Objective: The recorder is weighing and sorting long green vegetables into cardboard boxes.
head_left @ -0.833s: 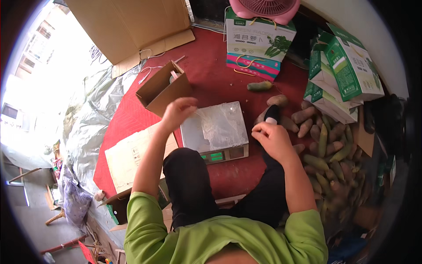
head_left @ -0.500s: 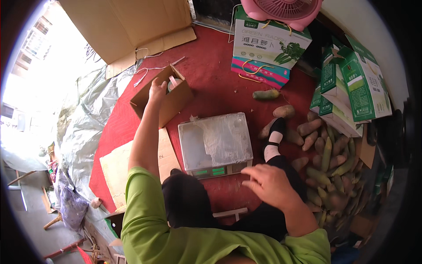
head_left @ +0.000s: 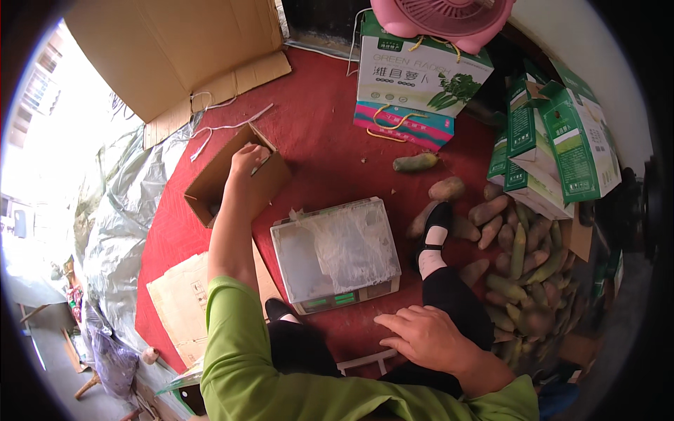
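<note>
My left hand (head_left: pixel 247 160) reaches into an open, narrow cardboard box (head_left: pixel 270 184) left of centre. Its fingers are curled down inside, with a pale edge showing beside them; what they grip is mostly hidden. In the middle stands a flat scale (head_left: pixel 298 263) with a worn plastic film (head_left: pixel 354 245) over its top and a lit green display on the near side. Close to the scale's near right corner hovers my right hand (head_left: pixel 425 337), palm down, fingers loosely apart and nothing in them.
Several green radishes (head_left: pixel 518 252) and reddish-brown ones (head_left: pixel 489 209) pile up at the right. Green and white cartons (head_left: pixel 572 144) stand behind them. A pink fan (head_left: pixel 449 17) rests on a carton at the back. Flattened cardboard (head_left: pixel 179 295) and plastic sheeting (head_left: pixel 105 245) lie left.
My left hand has gone from the box's rim deeper inside, covering the round roll with a pinkish strip seen there before. My right hand has lowered slightly. The whole view has shifted a little.
</note>
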`<state>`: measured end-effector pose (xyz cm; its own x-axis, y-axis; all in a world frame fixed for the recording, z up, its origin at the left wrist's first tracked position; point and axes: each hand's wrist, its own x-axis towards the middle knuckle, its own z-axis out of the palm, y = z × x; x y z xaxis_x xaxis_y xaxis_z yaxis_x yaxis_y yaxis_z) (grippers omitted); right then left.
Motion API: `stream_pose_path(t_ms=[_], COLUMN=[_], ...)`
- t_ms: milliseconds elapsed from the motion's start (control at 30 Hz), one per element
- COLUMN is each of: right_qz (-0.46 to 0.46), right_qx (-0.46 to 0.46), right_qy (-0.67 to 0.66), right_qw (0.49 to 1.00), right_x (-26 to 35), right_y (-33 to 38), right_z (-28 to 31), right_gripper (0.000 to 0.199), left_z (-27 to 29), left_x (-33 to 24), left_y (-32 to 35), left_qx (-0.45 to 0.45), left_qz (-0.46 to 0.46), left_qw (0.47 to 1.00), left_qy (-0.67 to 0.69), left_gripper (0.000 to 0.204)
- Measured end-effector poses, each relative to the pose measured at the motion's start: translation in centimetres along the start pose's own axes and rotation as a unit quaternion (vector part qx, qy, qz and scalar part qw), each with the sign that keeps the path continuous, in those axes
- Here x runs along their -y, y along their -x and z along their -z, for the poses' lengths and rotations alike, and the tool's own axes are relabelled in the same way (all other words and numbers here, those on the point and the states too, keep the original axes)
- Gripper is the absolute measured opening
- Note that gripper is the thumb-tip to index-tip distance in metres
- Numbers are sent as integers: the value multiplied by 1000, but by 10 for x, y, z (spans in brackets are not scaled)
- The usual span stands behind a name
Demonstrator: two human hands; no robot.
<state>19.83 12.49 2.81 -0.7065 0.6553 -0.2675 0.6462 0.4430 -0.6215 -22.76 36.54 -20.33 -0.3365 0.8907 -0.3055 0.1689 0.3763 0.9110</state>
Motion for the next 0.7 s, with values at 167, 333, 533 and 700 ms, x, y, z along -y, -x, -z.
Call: stream_pose_path(t_ms=[167,333,533,700], right_qz=[12,-1,38,97], right_qx=[-27,-53,-140,-217], right_qy=[-5,-48,-115,-174], right_qw=[1000,997,983,956], right_x=[-1,5,16,27], right_y=[-2,-2,-6,-16], right_z=[-5,-3,-7,-19], right_gripper=[37,45,67,96], left_z=[21,43,54,39], left_x=[-31,-95,-186,-218], left_y=[29,103,257,366], left_qx=[-163,-115,-84,60], left_qz=[-19,-147,-281,-204], left_qw=[982,978,955,970], left_qy=[94,94,-44,120], left_gripper=[32,32,35,34])
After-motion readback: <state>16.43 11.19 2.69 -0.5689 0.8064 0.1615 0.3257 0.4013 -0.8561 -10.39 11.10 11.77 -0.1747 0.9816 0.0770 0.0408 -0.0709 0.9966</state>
